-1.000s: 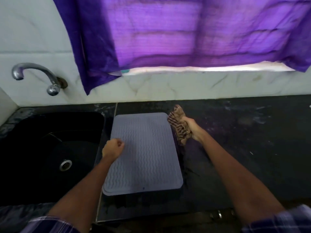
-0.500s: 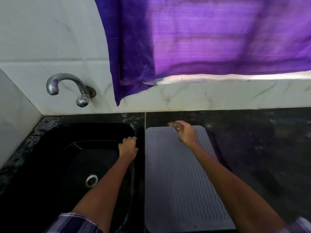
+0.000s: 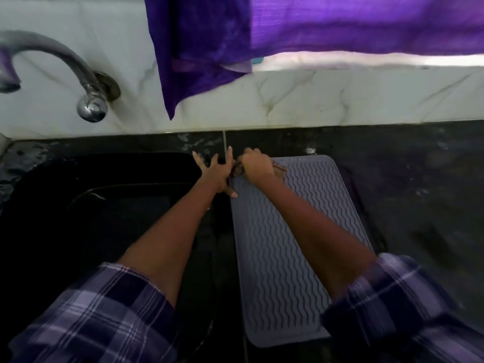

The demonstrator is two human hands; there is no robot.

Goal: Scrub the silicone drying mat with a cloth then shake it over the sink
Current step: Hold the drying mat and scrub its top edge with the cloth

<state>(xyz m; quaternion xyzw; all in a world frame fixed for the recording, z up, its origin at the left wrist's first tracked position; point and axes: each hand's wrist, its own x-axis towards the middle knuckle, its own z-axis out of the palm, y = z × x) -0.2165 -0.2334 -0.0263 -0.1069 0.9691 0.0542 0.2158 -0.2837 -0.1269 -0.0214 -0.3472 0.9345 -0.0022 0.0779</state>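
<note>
Scrubbing only started: right hand (image 3: pixel 255 165) squeezing cloth (image 3: pixel 279 171) on mat (image 3: pixel 301 231), left hand (image 3: pixel 218 171) spread flat beside it, shaking over sink (image 3: pixel 104 205) not yet done.

The silicone drying mat (image 3: pixel 301 231) is a pale grey-lavender, ribbed all over with rows of wavy lines, and the cloth (image 3: pixel 279 170) showing at its far corner is brown with a faint stripe. Both sleeves (image 3: pixel 104 315) are a purple, dark navy and white plaid. The sink (image 3: pixel 78 205) and countertop (image 3: pixel 419 179) are black, the tap (image 3: pixel 86 82) silvery, the wall tiles (image 3: pixel 314 98) white with grey veining, the curtain (image 3: pixel 314 24) vivid purple.
</note>
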